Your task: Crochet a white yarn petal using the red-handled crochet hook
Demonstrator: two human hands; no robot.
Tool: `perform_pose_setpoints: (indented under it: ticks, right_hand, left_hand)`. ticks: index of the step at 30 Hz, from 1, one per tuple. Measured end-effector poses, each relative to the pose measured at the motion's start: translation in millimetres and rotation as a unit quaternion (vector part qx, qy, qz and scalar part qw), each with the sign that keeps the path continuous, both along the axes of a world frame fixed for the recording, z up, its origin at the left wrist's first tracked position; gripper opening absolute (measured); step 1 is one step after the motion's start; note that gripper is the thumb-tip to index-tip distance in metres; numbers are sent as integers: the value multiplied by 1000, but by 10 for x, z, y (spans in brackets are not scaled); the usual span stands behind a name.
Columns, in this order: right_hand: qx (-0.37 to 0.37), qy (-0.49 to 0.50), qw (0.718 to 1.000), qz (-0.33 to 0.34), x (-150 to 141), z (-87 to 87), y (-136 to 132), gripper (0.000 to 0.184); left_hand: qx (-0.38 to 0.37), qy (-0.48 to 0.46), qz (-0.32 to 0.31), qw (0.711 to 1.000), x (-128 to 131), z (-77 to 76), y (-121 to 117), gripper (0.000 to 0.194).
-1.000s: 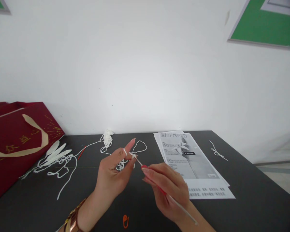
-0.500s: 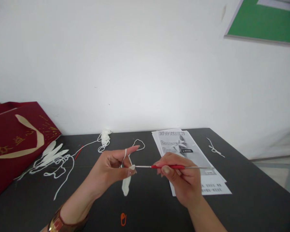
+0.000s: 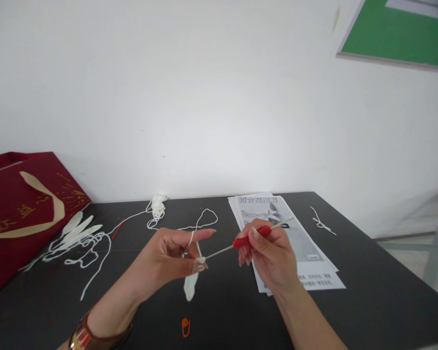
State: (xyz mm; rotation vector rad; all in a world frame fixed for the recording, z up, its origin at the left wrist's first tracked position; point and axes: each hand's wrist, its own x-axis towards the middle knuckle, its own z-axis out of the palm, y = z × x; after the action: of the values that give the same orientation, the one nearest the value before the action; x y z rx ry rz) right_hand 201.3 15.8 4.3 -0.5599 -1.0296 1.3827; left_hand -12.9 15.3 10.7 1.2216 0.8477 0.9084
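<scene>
Head view: the left hand (image 3: 168,255) has thumb and fingers pinched on a slim white crocheted piece (image 3: 190,288) that dangles below the thumb toward 6 o'clock, index finger stretched out with a white yarn strand (image 3: 191,238) over it. The right hand (image 3: 273,257) has its fingers closed around a red-handled metal crochet hook (image 3: 251,237), shaft running toward 8 o'clock, right up to the top of the piece.

Going by the clock from that pinch: orange plastic stitch marker (image 3: 186,327) around 6 on the black tabletop (image 3: 229,311), loose white yarn heap (image 3: 158,206) near 11, flat white leaf-shaped pieces (image 3: 78,233) between 9 and 10, dark red cream-handled bag (image 3: 7,204) beyond them. Printed white paper sheets (image 3: 306,243) lie just shy of 3, partly behind the right hand.
</scene>
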Motion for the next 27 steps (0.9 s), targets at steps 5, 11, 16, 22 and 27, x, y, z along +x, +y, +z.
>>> perform_pose_setpoints:
  ticks: [5,11,16,22,27]
  right_hand:
    - [-131,63,989,14,-123,-62,76,26]
    - [-198,96,975,22,-217,-110,73,25]
    - [-165,70,984,-17,-234,-97,59,27]
    - [-77,-17,993,-92,-291,-173,-15,21]
    - [250,-285,902,-208,-294,-290,-131,24]
  left_hand:
    - [141,21,92,985,71,-75,5,35]
    - [228,21,176,957,233,-168,-26,35]
    - [228,45,216,948,282,-227,-46,41]
    - [152,43,274,949,319,-251,-21,52]
    - [-6,-117,246,962,342,-198,1,71]
